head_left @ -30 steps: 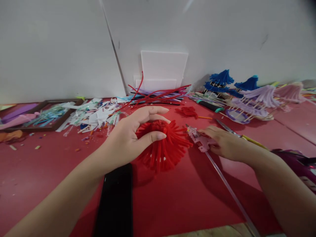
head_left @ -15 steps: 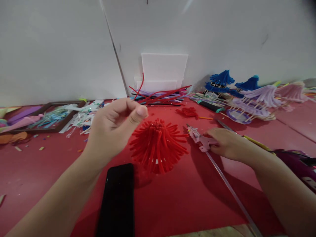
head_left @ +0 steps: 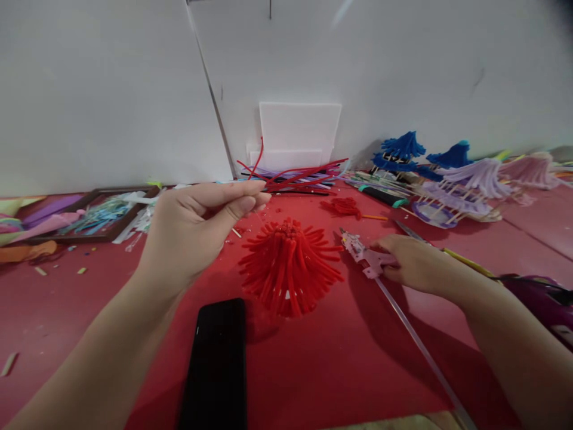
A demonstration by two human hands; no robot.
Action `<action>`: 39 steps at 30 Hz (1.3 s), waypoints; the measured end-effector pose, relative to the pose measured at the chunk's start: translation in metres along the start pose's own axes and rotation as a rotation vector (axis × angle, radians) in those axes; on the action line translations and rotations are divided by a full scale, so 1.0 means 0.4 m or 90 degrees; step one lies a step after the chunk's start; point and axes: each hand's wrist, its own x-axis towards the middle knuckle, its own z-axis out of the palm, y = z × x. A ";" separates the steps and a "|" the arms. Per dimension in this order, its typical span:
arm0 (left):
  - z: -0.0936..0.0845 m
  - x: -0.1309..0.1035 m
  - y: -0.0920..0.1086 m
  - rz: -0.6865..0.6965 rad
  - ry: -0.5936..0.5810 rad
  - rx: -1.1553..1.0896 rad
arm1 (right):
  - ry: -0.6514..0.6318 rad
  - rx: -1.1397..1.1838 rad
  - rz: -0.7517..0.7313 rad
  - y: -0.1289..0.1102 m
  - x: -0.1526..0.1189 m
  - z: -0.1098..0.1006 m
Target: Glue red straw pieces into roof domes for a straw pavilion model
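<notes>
A cone of red pipe cleaners [head_left: 290,272] stands in the middle of the red table, its strips fanning out and down like a thatched roof. Left of its top and above the table, my left hand [head_left: 188,233] has thumb and fingers pinched together; I cannot make out whether anything small is between them. On the right, my right hand [head_left: 418,263] grips the handle of a pink glue gun [head_left: 367,257], whose tip points toward the cone. A long clear glue stick [head_left: 416,337] runs out of its back end. Some fingers of the right hand are hidden.
A black phone [head_left: 217,364] lies in front of the cone. Behind are loose pipe cleaners [head_left: 299,176], a white board [head_left: 299,128] and a red bundle [head_left: 342,206]. Blue [head_left: 403,145] and lilac [head_left: 477,176] models stand right, near scissors [head_left: 409,230]. A brown frame [head_left: 107,236] lies left.
My left hand has turned flatter, its fingers now stretched forward and pressed to the thumb. My right hand and the glue gun have barely moved.
</notes>
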 end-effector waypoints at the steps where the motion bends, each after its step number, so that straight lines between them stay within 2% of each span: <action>1: -0.002 0.000 0.000 0.000 0.000 0.002 | 0.002 0.001 0.002 0.000 0.000 0.000; 9: -0.007 -0.002 -0.011 0.001 0.002 0.007 | 0.020 0.006 -0.015 -0.009 -0.001 -0.003; 14: -0.005 0.021 -0.042 0.048 0.000 0.078 | 0.013 0.000 -0.007 -0.011 0.001 -0.003; 18: -0.012 0.042 -0.075 0.029 0.028 0.113 | 0.011 0.001 -0.009 -0.011 0.001 -0.005; 20: -0.018 0.050 -0.099 -0.004 0.004 0.173 | 0.013 0.003 -0.010 -0.008 0.001 -0.003; 23: -0.027 0.060 -0.142 -0.036 -0.086 0.333 | 0.020 0.004 -0.012 -0.003 0.001 0.002; 26: -0.027 0.064 -0.158 -0.008 -0.093 0.460 | 0.027 0.002 -0.014 -0.001 0.002 0.006; 28: -0.021 0.058 -0.134 0.010 -0.115 0.398 | 0.030 0.003 -0.015 -0.001 0.001 0.006; 32: -0.004 0.005 -0.027 0.007 -0.234 0.147 | 0.049 0.004 -0.021 -0.007 0.003 0.005; 33: 0.002 -0.014 -0.001 0.013 -0.258 0.132 | 0.062 -0.001 -0.024 -0.008 0.004 0.005; 35: 0.014 -0.048 0.034 0.034 -0.254 0.174 | 0.086 -0.019 -0.027 -0.010 0.006 0.006; 39: 0.033 -0.072 0.042 0.079 -0.201 0.242 | 0.108 -0.043 -0.031 -0.022 0.008 0.001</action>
